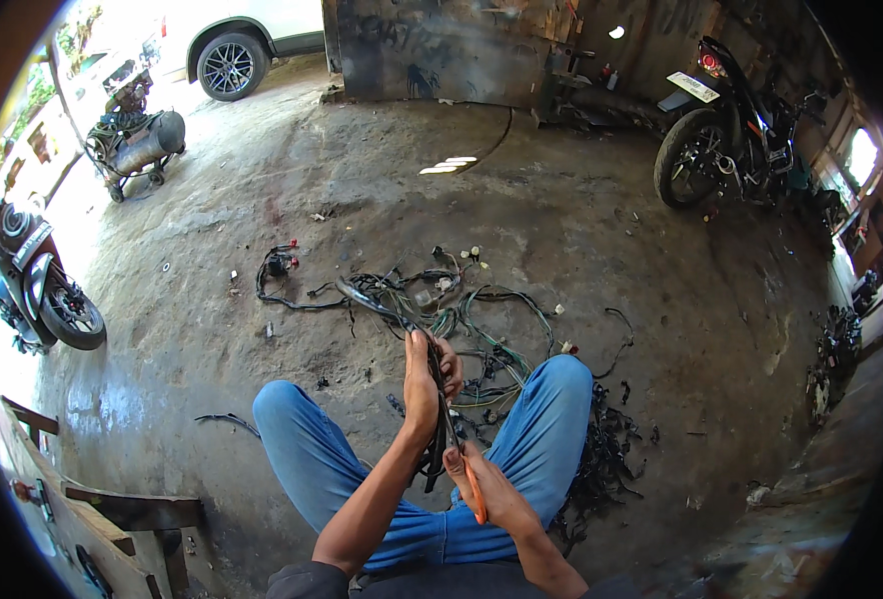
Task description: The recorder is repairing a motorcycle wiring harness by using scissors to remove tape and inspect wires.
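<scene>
My left hand (pixel 423 389) is wrapped round a black-sheathed wiring harness (pixel 370 299), which runs away from me onto the floor. Loose black ends of it hang down between my knees. Lower and to the right, my right hand (pixel 499 491) grips an orange-handled tool (pixel 476 497). The tool's narrow front part lies against the harness; its exact kind cannot be made out. Beyond my hands spreads a tangle of green and black wires (pixel 506 298) with pale connectors (pixel 475 253). At its left end is a black part with red bits (pixel 280 265).
Black scraps (pixel 606 454) lie heaped beside my right knee. A wooden bench (pixel 132 509) stands at lower left. Motorcycles (pixel 736 140) are parked at far right and left. An air compressor (pixel 142 145) and a white car (pixel 232 65) stand at far left.
</scene>
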The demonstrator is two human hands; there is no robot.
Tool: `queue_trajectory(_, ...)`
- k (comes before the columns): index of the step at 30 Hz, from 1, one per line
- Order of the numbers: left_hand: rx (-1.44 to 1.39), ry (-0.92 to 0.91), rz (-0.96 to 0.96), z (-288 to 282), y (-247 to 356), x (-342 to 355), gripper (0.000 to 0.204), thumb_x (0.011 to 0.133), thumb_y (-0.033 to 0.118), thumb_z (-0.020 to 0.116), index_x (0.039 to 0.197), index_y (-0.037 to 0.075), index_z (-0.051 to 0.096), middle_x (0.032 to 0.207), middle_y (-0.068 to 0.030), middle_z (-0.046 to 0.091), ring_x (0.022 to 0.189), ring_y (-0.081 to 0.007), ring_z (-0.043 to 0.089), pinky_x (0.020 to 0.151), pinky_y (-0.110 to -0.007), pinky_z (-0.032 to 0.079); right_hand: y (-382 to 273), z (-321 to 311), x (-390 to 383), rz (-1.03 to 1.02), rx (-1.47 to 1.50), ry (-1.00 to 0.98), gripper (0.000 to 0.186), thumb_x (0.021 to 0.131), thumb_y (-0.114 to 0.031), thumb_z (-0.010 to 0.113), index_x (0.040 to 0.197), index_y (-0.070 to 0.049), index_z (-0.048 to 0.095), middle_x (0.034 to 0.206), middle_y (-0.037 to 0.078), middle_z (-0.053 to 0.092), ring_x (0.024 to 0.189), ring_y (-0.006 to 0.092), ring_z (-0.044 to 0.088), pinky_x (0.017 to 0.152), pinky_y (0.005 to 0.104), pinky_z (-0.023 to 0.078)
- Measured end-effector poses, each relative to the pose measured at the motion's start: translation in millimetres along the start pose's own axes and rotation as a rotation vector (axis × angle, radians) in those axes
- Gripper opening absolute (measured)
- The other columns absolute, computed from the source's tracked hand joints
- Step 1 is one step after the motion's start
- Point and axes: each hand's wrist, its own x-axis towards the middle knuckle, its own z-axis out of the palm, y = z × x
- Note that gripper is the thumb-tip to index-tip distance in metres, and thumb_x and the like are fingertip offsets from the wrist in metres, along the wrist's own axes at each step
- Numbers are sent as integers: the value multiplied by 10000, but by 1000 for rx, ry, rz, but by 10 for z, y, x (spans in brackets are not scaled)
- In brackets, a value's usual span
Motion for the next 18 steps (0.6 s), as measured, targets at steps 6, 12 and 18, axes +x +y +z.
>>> queue_trajectory(6,-266,-28,-121,-17,-37,-65,380,1115,505,321,1062,148,442,735,17,342,512,-97,298,369,-230,267,249,139,79,6,294,-9,625,1052,-620,395,943,-8,458,715,91,473,614,206,498,602,361,471)
queue_trajectory(12,-718,-270,-214,-247,-216,-70,421,1105,500,360,1124,111,521,890,-5,461,839,-166,491,774,-367,441,409,83,133,115,791,-195,722,1001,-737,322,985,-44,526,772,7,458,650,131,503,653,304,497)
queue_trajectory(18,-307,-364,-351,-161,-16,-236,559,1110,446,349,1518,69,405,1274,-122,588,1206,-281,570,1010,-433,476,506,63,130,-11,831,-141,780,962,-790,311,962,-45,545,781,32,503,681,144,541,672,325,516)
